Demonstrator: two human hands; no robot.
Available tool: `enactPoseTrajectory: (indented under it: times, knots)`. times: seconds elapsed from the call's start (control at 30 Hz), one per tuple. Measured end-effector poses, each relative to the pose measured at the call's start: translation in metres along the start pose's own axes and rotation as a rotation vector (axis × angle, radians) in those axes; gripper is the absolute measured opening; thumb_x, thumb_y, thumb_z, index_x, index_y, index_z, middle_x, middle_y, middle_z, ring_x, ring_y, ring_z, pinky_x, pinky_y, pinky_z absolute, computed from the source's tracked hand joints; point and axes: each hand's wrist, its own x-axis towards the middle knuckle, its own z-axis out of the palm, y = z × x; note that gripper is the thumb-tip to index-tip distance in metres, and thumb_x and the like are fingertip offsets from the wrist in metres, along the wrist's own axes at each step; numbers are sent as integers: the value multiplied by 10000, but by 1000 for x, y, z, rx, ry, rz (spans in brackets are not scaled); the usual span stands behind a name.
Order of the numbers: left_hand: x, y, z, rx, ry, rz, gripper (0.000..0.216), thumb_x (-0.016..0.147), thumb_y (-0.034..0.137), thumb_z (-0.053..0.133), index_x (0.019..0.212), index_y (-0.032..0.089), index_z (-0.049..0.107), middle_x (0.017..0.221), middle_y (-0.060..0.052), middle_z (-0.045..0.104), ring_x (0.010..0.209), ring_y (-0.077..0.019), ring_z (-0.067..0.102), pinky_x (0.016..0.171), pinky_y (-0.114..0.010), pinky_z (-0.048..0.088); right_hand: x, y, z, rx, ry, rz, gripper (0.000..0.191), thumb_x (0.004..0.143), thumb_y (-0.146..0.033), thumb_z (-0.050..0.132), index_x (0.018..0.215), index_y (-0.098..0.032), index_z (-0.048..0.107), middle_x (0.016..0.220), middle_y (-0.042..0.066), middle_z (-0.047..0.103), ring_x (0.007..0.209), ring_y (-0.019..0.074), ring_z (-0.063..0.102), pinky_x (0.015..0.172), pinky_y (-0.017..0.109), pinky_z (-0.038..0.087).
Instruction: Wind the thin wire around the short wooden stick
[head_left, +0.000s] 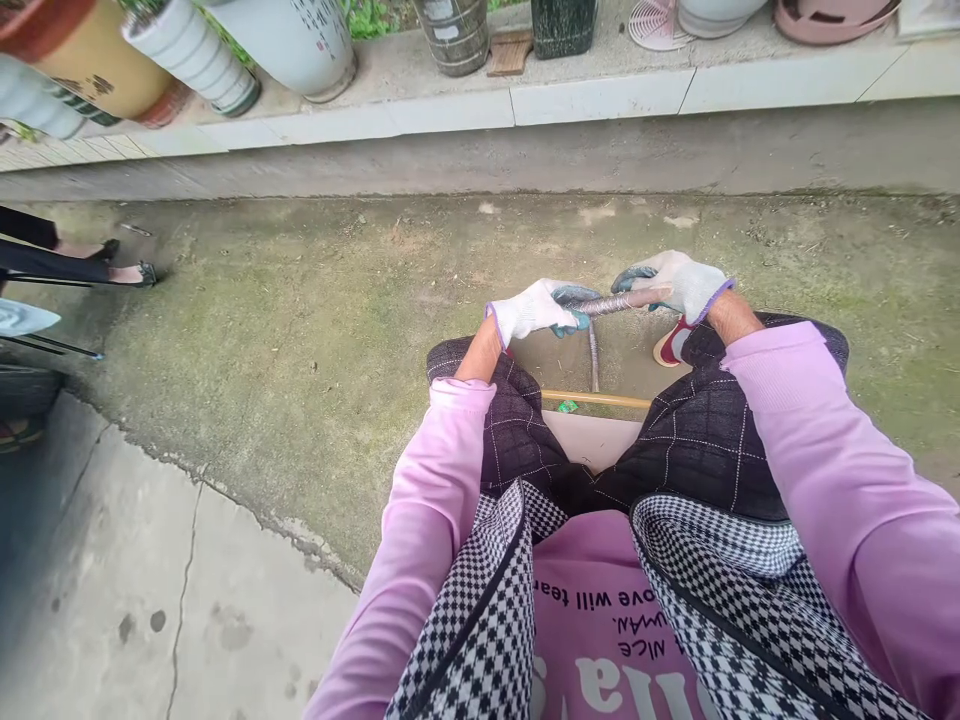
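Both of my hands wear pale knitted gloves with grey-blue coated fingers. My left hand (546,309) is closed around one end of a stick-like rod (616,303) wrapped in something silvery, perhaps tape or wire. At the rod's other end, my right hand (673,283) has its fingers bent against it. The rod lies nearly level between the hands, above my parted knees. Below it a thinner greyish strip (594,357) runs down toward me; whether it joins the rod is hidden by the left glove.
A yellowish bar (596,398) and a green scrap (568,407) lie between my thighs. My red and white shoe (673,342) rests on mossy ground. Ahead runs a low ledge (450,113) with plant pots (289,45). Another person's legs (56,255) are at left.
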Motion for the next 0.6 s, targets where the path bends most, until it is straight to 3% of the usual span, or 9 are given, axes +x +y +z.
enactPoseTrajectory:
  times: [0.07, 0.13, 0.37, 0.5, 0.6]
  knots:
    - [1, 3, -1, -42, -1, -13, 598, 817, 12, 910, 1410, 82, 948, 931, -59, 895, 741, -157, 714, 776, -294, 640, 3, 0, 6, 20, 3, 11, 260, 1165, -219, 773, 1299, -166, 990, 1092, 115, 962, 845, 198, 857, 727, 235, 656]
    - [5, 6, -1, -93, 81, 10, 619, 823, 26, 925, 1439, 90, 925, 962, -36, 892, 711, -128, 704, 733, -262, 626, 6, -2, 11, 39, 6, 43, 268, 1186, -202, 742, 1298, -159, 982, 1112, 125, 968, 822, 183, 856, 701, 219, 653]
    - [17, 12, -16, -353, 512, -10, 673, 970, 181, 1013, 1613, 175, 815, 981, 4, 866, 707, -80, 746, 742, -185, 626, 6, -12, 21, 96, -33, 63, 382, 1179, -157, 674, 1416, -144, 974, 1167, 134, 980, 901, 205, 895, 672, 223, 658]
    - [21, 12, -26, -404, 676, -45, 633, 1028, 190, 978, 1635, 223, 801, 907, 47, 814, 693, -74, 714, 730, -170, 607, 2, -14, 20, 51, -33, 42, 355, 1135, -152, 706, 1351, -166, 988, 1020, 93, 951, 831, 203, 863, 705, 251, 657]
    - [22, 10, -26, -333, 711, -79, 545, 1063, 118, 882, 1601, 190, 832, 910, 43, 806, 705, -78, 701, 773, -196, 626, -4, -16, 16, 69, -102, -26, 327, 1097, -146, 738, 1284, -203, 999, 916, 46, 904, 787, 190, 830, 748, 261, 651]
